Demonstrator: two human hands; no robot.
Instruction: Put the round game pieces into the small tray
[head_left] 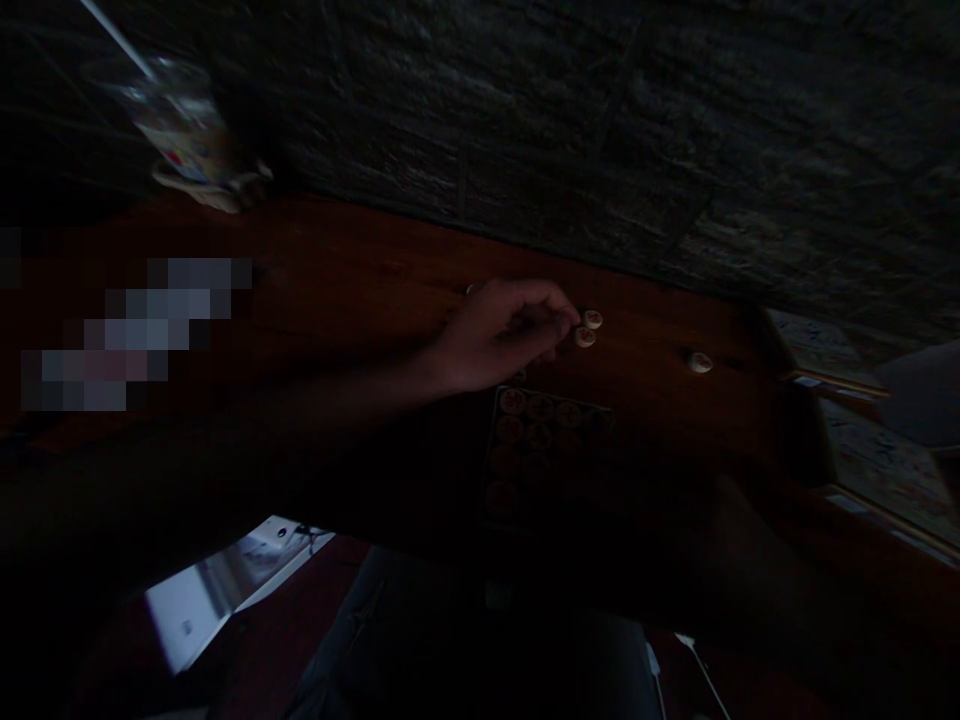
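Over the brown wooden table, my left hand (510, 335) has its fingers curled and its fingertips together, right beside two round game pieces (585, 337). Whatever the fingertips may hold is hidden. Just below that hand lies a dark square tray (611, 410) with rows of round pieces marked with red characters (512, 401). Another single piece (700, 362) sits further right on the table. My right hand (739, 505) is a faint shape in deep shadow at the lower right, and its fingers cannot be made out.
A plastic cup with a straw (184, 130) stands in a carton holder (217, 190) at the back left, against a dark brick wall (480, 110). Two patterned boxes (885, 460) are at the right. A white box (195, 610) is below the table edge.
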